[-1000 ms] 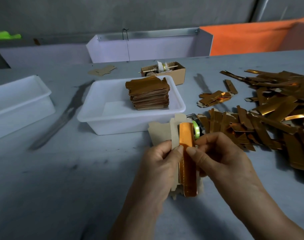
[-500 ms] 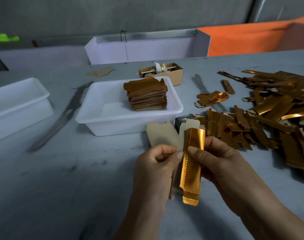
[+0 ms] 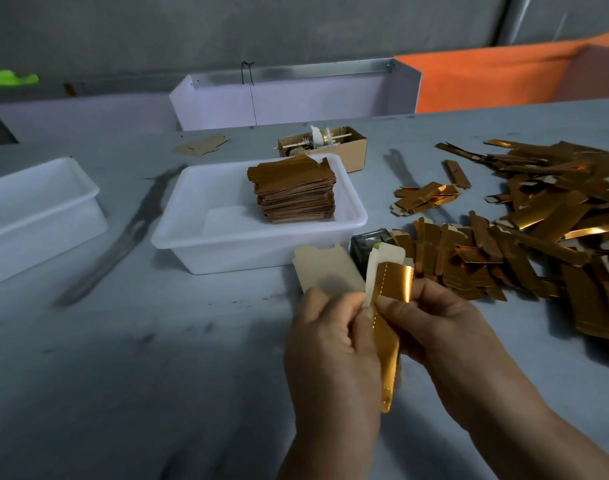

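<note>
Grip of left hand [image 3: 330, 348] pinched on pale edge of gold carton blank [image 3: 387, 344], grip of right hand [image 3: 445, 337] pinched on its foil face, loose blanks [image 3: 538, 216] right of grip, white tray [image 3: 226, 252] beyond

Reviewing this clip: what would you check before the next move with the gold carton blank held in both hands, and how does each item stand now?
1. Grip: left hand and right hand both pinch the gold carton blank near its top: ok.
2. Fold closed flat: the top end is spread open: not ok.
3. Side seam joined: cannot tell.
4. Drop spot, likely next: the stack in the white tray looks even enough to take another: ok.
5. Supply: loose blanks lie piled on the table to the right: ok.
</note>
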Available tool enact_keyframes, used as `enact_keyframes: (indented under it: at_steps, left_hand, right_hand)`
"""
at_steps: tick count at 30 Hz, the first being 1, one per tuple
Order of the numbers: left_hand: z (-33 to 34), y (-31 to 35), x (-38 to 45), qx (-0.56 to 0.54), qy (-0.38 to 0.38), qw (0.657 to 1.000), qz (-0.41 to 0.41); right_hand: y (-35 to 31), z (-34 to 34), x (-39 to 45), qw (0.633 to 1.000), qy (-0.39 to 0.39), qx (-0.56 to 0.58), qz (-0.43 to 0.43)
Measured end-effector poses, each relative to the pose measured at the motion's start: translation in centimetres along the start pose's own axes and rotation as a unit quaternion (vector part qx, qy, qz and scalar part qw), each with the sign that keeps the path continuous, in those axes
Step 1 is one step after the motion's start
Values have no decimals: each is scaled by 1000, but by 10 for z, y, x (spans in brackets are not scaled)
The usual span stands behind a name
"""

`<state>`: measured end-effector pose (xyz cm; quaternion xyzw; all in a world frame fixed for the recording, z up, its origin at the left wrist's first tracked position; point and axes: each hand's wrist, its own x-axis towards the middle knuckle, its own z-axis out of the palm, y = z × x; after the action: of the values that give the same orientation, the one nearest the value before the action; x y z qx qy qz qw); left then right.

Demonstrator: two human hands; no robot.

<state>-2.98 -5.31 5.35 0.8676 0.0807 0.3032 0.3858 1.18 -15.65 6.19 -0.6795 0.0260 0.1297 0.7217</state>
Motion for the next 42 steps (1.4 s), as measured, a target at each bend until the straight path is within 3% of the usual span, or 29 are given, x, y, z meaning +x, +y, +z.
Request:
enact_keyframes:
  at_steps: [3, 5, 9, 13, 15, 18, 21, 24, 29, 34, 42]
  left_hand:
    - [6, 7, -5, 199, -27, 972, 122]
    - [7, 15, -6, 269, -45, 955, 120]
    - [14, 19, -11, 287, -151, 940, 101]
    - [14, 13, -15, 187, -156, 969, 41]
    - [8, 12, -5, 35, -130, 988, -79]
    - [3, 0, 6, -193, -139, 934, -268]
    - [-7, -2, 15, -316, -218, 860, -336]
    - [-5, -5, 17, -303, -206, 865, -343]
    - [-1, -12, 20, -321, -127, 854, -391]
    - [9, -17, 17, -331, -118, 835, -423]
    - [14, -20, 14, -335, -113, 833, -426]
  right_hand:
    - [-3, 2, -1, 1000, -8, 8, 11]
    - [-4, 2, -1, 1000, -12, 10, 10]
    - [-6, 1, 2, 999, -27, -20, 8]
    - [1, -4, 11, 999, 2, -11, 37]
    - [1, -8, 14, 998, -16, 15, 50]
    - [-1, -14, 17, 998, -44, 20, 37]
    - [-7, -16, 22, 998, -52, -9, 43]
    - [-16, -22, 28, 996, -33, -62, 55]
    - [-21, -48, 42, 971, 71, -223, -41]
    - [3, -55, 48, 961, 14, -274, 32]
    - [8, -47, 55, 967, 15, -248, 52]
